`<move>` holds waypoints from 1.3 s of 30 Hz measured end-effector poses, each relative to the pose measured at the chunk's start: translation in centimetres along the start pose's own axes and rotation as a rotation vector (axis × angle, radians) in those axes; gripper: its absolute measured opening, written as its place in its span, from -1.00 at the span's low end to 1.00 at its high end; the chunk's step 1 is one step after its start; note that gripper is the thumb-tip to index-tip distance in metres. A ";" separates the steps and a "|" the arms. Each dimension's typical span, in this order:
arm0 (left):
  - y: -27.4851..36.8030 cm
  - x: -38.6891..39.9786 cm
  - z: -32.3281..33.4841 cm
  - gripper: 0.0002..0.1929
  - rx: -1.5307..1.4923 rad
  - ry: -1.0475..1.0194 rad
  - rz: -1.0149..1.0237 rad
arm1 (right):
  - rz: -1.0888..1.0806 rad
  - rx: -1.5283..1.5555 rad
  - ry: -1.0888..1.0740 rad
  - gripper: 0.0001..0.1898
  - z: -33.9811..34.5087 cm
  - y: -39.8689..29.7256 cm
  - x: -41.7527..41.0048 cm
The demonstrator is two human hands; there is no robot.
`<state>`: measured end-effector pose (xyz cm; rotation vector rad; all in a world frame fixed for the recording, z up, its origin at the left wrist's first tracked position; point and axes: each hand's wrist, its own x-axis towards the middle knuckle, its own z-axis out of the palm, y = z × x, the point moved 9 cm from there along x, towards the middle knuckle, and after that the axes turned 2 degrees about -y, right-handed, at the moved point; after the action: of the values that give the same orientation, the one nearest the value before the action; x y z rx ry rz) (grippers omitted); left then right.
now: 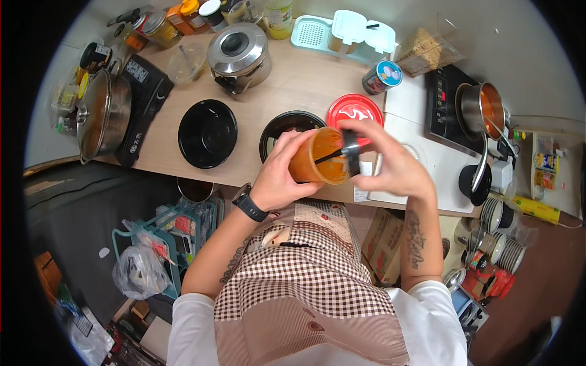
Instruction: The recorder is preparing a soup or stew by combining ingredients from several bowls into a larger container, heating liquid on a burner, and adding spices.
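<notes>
My left hand (279,167) is wrapped around a tilted plastic jar (302,160) smeared inside with orange sauce, its mouth facing right. A black utensil handle (327,156) shows at the mouth. In my right hand (393,164) is a black lid (352,153), blurred, right by the jar's mouth; I cannot tell whether they touch. Partly hidden beyond the jar, a black bowl (266,130) has some food in it. Left of that stands a second black bowl (208,114) with nothing seen inside. A red round plate or lid (352,103) lies behind my right hand.
A lidded steel pot (240,59) stands at the back, near a mint-green condiment rack (316,34) and a can (382,78). A large pot (103,119) sits at left. At right, a saucepan (471,110) of red liquid stands on an induction cooker (439,119), its handle jutting forward.
</notes>
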<state>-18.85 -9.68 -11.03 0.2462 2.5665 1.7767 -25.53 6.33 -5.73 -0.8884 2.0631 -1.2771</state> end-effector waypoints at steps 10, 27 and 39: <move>1.2 3.2 0.8 -0.11 -0.004 -0.169 0.153 | 0.007 -0.240 -0.058 -0.14 0.9 -4.2 0.3; 0.8 11.7 2.7 -0.20 -0.148 -0.127 -0.001 | -0.183 0.020 -0.024 -0.38 -7.2 1.4 3.4; 1.5 14.0 5.6 -0.07 -0.303 -0.228 -0.066 | -0.243 0.138 0.135 -0.43 -9.8 3.6 2.1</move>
<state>-31.91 -2.10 -10.52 0.3305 2.0967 1.9523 -34.97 11.22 -5.35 -1.0378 1.9842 -1.6279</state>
